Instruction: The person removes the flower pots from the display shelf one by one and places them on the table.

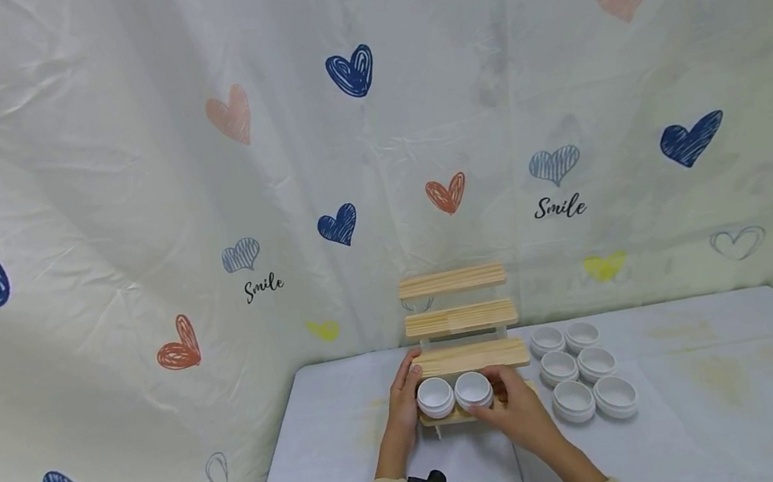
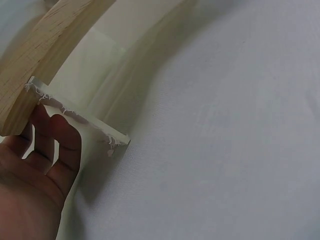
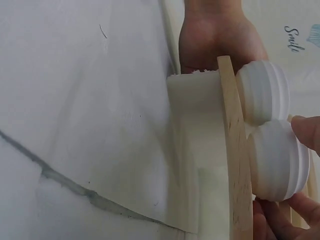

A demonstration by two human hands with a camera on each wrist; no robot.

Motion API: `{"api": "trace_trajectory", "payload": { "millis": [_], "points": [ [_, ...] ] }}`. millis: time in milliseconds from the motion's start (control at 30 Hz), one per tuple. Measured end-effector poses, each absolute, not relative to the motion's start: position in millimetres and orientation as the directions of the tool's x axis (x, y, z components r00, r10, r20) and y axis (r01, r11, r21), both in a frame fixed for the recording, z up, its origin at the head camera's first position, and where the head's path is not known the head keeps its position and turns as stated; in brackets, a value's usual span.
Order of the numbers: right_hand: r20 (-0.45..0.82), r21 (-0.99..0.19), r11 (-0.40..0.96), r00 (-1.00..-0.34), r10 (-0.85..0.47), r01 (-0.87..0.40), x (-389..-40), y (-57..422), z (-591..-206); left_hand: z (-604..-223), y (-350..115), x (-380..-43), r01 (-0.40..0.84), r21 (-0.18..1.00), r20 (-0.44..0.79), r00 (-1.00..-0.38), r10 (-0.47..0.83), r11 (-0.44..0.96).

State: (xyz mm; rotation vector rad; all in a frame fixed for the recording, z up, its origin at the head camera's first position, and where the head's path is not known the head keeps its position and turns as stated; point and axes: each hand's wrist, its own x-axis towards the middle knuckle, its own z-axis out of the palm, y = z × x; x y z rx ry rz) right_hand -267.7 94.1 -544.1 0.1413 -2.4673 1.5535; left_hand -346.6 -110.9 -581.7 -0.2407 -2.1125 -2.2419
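A stepped wooden shelf (image 1: pixel 463 319) stands at the table's middle, with two white jars on its lowest step. My left hand (image 1: pixel 406 383) rests against the shelf's left end. In the left wrist view its fingers (image 2: pixel 52 142) lie straight against the white side panel (image 2: pixel 85 117) under a wooden plank (image 2: pixel 42 47). My right hand (image 1: pixel 496 394) pinches the right jar (image 1: pixel 473 389), which stands beside the left jar (image 1: pixel 435 396). In the right wrist view my fingertips (image 3: pixel 306 132) close on that jar (image 3: pixel 277 160) from both sides, above the wooden step (image 3: pixel 235 150).
Several more white jars (image 1: pixel 580 370) stand in two rows just right of the shelf on the pale tablecloth (image 1: pixel 717 408). A heart-patterned fabric backdrop (image 1: pixel 127 231) hangs close behind and to the left. The shelf's upper steps are bare.
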Motion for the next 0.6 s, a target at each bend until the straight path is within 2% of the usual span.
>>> {"api": "trace_trajectory", "payload": {
  "millis": [600],
  "points": [
    [0.223, -0.866, 0.47, -0.973, 0.059, -0.17, -268.0, 89.7, -543.7, -582.7, -111.8, -347.0, 0.153, 0.986, 0.157, -0.985, 0.066, -0.062]
  ]
}}
